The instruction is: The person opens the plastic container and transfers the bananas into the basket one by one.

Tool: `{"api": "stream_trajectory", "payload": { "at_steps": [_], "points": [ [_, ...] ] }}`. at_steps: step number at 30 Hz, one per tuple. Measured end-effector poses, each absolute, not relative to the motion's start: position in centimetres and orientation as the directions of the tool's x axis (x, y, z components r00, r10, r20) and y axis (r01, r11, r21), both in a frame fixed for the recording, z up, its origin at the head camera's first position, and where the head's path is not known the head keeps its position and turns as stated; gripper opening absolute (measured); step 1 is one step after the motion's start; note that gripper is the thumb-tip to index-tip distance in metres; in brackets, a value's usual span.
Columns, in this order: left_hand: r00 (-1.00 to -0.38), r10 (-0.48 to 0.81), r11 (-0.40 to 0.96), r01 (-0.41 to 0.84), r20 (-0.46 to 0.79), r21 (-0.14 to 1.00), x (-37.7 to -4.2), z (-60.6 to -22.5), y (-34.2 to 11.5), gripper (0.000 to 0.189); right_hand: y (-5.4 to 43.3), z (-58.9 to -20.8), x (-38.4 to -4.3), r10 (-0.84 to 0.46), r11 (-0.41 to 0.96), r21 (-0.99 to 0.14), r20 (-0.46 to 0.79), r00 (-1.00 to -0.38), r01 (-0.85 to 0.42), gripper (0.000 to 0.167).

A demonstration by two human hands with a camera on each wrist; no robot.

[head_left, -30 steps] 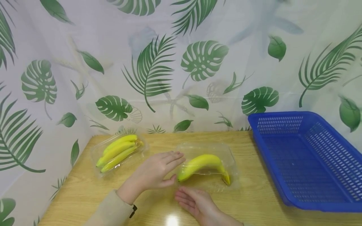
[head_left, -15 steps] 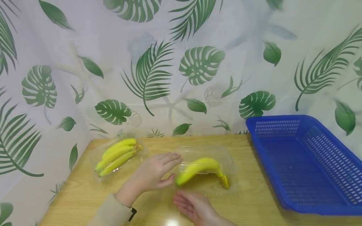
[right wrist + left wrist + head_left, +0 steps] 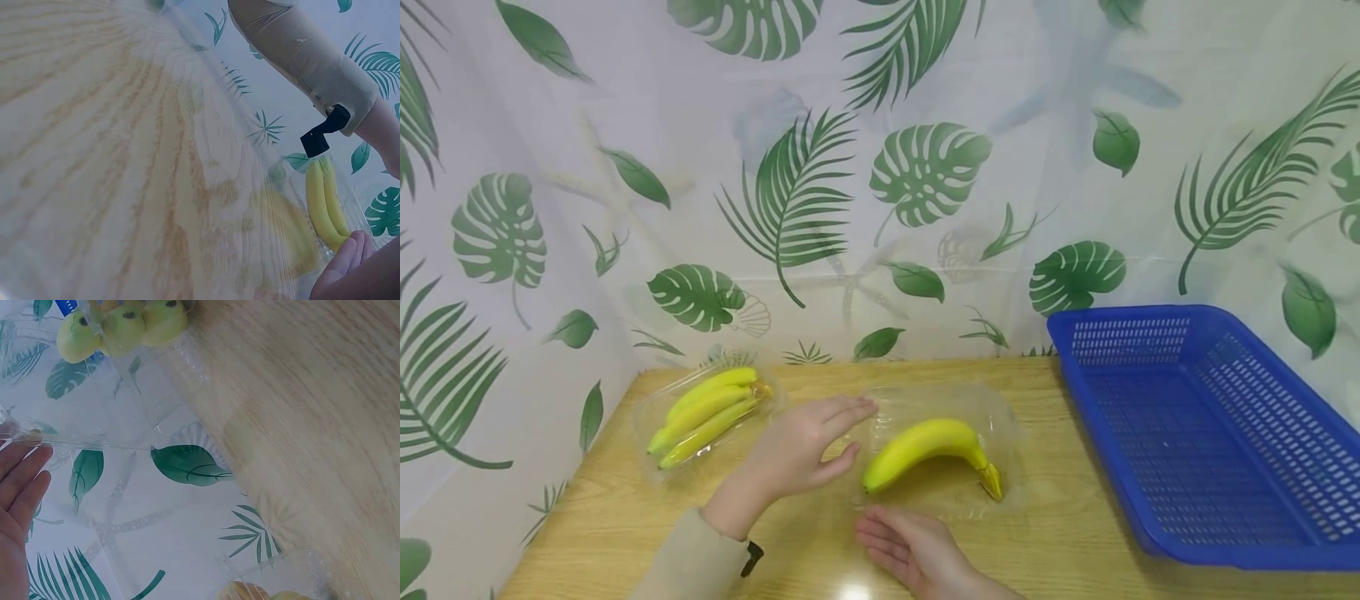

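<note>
In the head view, a clear plastic box (image 3: 1007,400) lies on the wooden table with yellow bananas (image 3: 932,442) in it. Seen from the left wrist, several green-tipped bananas (image 3: 122,328) show end-on through the plastic. My left hand (image 3: 808,442) is at the box's left side, its fingers straight and apart from the thumb; in its wrist view the fingertips (image 3: 42,453) are right at a clear plastic edge. Close to the near left corner of the box is my right hand (image 3: 917,546), palm turned inward, fingers together and relaxed.
Another clear box (image 3: 651,408) with a banana bunch (image 3: 707,412) lies at the table's left back. A blue plastic basket (image 3: 1150,517) stands at the right. Behind the table hangs a white leaf-print cloth (image 3: 850,208).
A clear plastic edge that crossed the front of the bananas no longer crosses them. The left hand has shifted slightly left; the right hand stays nearly in place. The view has tipped slightly upward.
</note>
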State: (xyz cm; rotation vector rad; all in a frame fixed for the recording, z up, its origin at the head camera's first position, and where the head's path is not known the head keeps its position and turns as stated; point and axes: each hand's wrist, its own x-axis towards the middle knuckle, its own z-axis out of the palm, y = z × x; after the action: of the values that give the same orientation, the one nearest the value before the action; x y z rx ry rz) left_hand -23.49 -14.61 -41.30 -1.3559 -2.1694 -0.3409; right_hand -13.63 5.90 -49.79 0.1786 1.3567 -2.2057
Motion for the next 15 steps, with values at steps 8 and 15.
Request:
{"api": "stream_trajectory", "payload": {
  "at_steps": [8, 15],
  "points": [
    [-0.350, 0.714, 0.460, 0.887, 0.607, -0.029, -23.96, -40.79, -14.52, 0.045, 5.93, -49.64, -13.68, -0.376, -0.337, -0.784, -0.396, -0.838, 0.522, 0.048],
    [-0.387, 0.685, 0.465, 0.884, 0.617, 0.038, -24.49, -40.23, -14.32, 0.042, 5.97, -49.67, -13.67, -0.381, -0.341, -0.783, -0.391, -0.838, 0.521, 0.048]
  ]
}}
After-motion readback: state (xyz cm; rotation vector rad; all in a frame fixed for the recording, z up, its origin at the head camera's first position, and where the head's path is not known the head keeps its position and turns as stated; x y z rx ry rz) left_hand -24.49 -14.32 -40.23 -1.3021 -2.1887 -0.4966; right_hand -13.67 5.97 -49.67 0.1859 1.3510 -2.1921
